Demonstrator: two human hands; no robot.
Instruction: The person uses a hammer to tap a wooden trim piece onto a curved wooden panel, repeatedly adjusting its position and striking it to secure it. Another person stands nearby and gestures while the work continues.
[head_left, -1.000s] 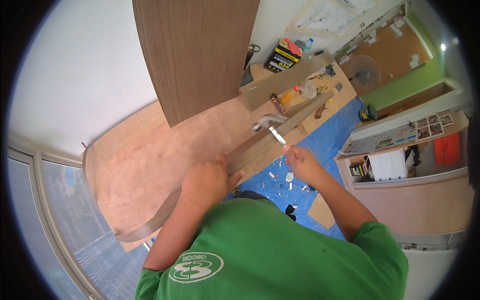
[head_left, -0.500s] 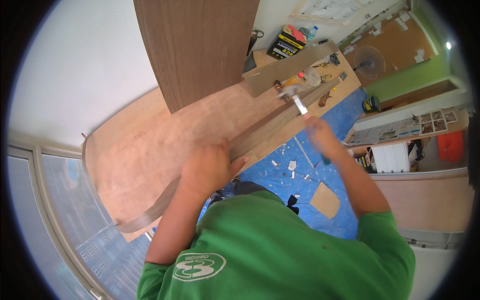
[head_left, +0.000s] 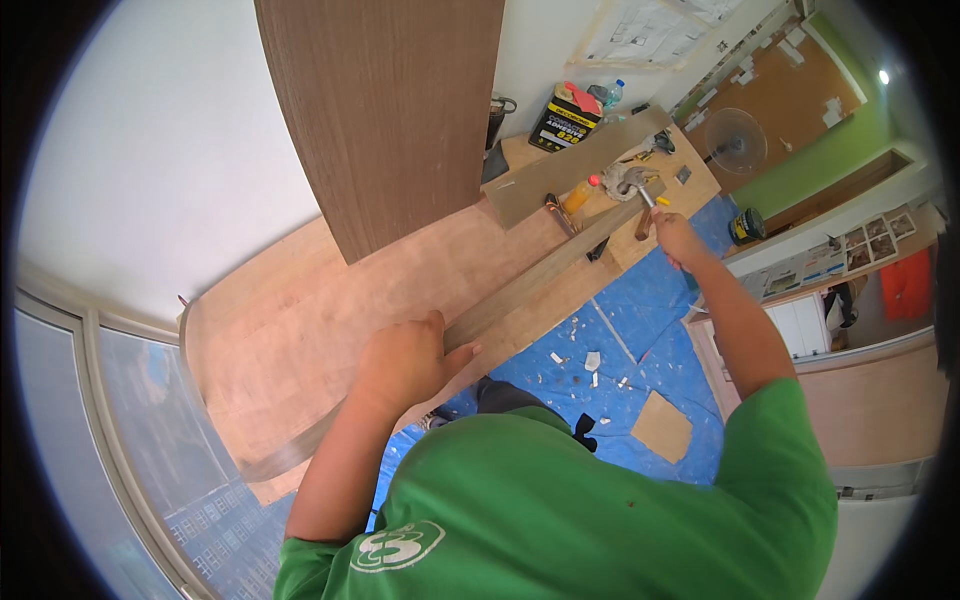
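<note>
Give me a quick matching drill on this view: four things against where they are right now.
Things:
1 hammer
2 long wooden strip
3 black adhesive can
4 blue floor sheet

Places:
A under the scattered debris
B gripped in the right hand
C by the wall, behind the bench
D pressed under the left hand

Pairs: 1-B, 2-D, 3-C, 4-A
</note>
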